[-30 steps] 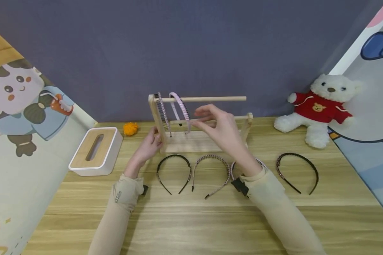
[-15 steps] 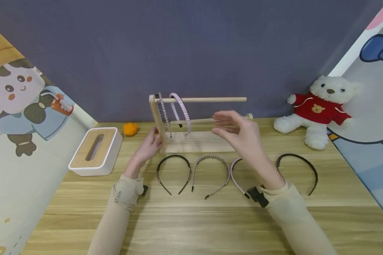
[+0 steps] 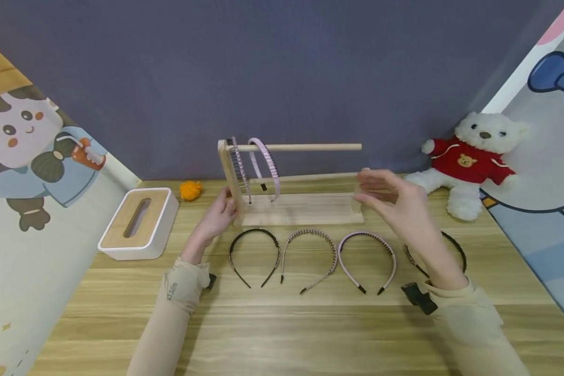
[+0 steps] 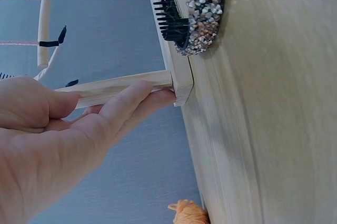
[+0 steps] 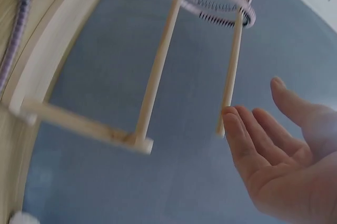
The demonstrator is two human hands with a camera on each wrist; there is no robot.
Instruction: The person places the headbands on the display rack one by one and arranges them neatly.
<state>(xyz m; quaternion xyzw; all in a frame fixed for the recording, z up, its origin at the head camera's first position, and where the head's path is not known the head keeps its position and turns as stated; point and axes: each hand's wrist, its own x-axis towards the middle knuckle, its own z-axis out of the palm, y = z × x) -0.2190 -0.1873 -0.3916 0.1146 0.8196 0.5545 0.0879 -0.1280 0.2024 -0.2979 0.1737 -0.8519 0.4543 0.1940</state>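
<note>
A wooden headband rack (image 3: 291, 215) stands at the back of the table. My left hand (image 3: 216, 214) grips its left post (image 4: 113, 88), thumb on one side and fingers on the other. On the rack's upper rod (image 3: 319, 147) hang a pink wrapped headband (image 3: 270, 163) and a thinner toothed headband (image 3: 239, 166). My right hand (image 3: 401, 206), holding nothing, hovers by the rack's right end, fingers loosely bent and thumb apart. Before the rack lie a dark headband (image 3: 255, 230), a beaded headband (image 3: 312, 232), a pink headband (image 3: 367, 234) and a black headband (image 3: 459, 250), partly behind my right wrist.
To the left sit a white tissue box (image 3: 162, 237) with a wooden lid and an orange yarn ball (image 3: 190, 190). A white teddy bear (image 3: 467, 156) in a red top sits at the back right. A dark wall (image 3: 282, 68) rises behind the rack.
My right hand has moved away from the pink headband on the rod, rightward to the rack's far end. The pink headband on the table has come into full view. My left hand stays put.
</note>
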